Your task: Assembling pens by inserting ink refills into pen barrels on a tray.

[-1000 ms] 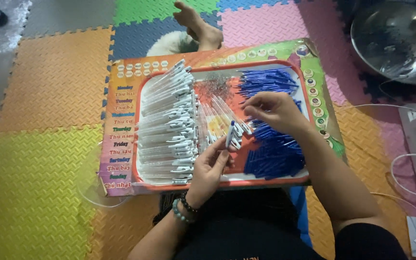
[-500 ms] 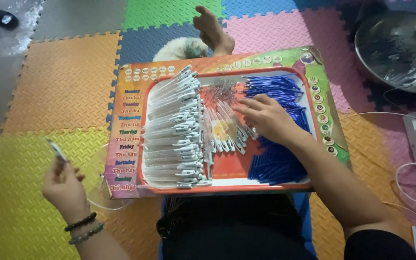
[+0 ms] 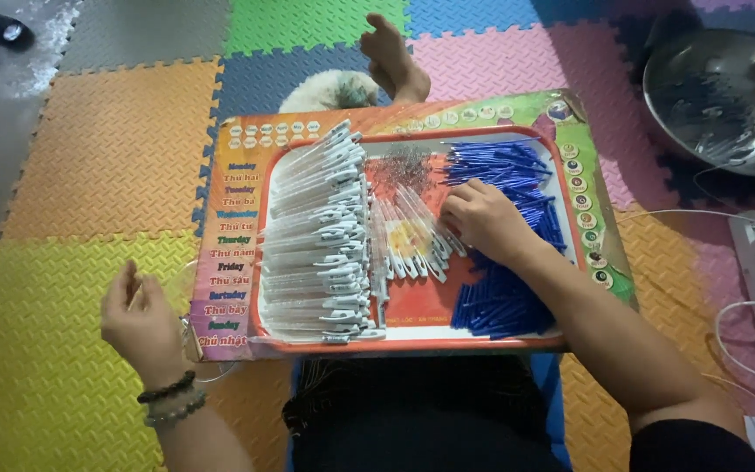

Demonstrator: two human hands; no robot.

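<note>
L hand (image 3: 140, 319) hangs off the tray's (image 3: 412, 343) left edge, fingers loosely curled, holding nothing visible. R hand (image 3: 482, 218) rests mid-tray, fingers bent onto clear pens (image 3: 417, 236) beside blue refills (image 3: 509, 293); grip can't tell.

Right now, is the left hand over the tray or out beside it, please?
Out: the left hand hangs over the yellow mat, left of the tray.

Left hand (image 3: 140, 319) out to the left, raised, fingers loosely curled, beaded bands on wrist. Right hand (image 3: 482, 218) reaches forward, palm down, fingers bent; forearm extended diagonally.
</note>
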